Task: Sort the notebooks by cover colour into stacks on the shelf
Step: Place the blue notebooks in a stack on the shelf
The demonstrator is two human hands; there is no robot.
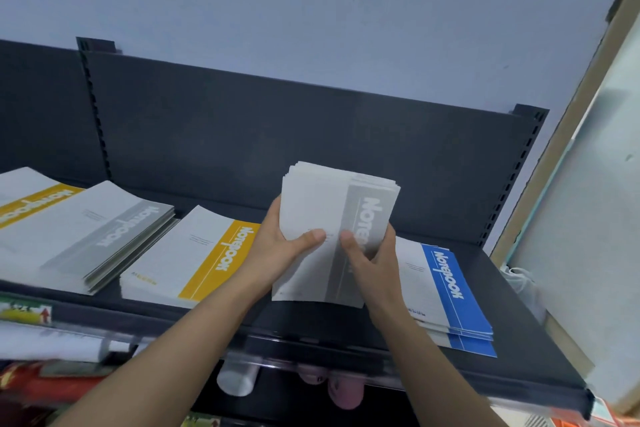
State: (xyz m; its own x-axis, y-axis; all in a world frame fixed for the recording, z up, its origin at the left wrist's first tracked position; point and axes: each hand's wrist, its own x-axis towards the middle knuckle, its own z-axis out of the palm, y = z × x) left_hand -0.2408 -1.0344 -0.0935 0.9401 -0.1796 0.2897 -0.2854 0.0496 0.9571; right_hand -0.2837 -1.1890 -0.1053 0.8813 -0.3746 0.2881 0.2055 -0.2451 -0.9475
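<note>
In the head view, my left hand (280, 250) and right hand (370, 260) both gripped a bundle of grey notebooks (322, 204), its long axis running away from me, tilted over the shelf (519, 322) between the yellow stack (194, 253) and the blue stack (446, 291). The grey stack (104, 229) lay to my left, beyond the yellow one, so I judged the left hand nearer to it.

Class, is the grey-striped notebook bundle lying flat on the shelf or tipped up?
Tipped up: the left hand and right hand hold the grey bundle steeply, its top edge high above the shelf.
</note>
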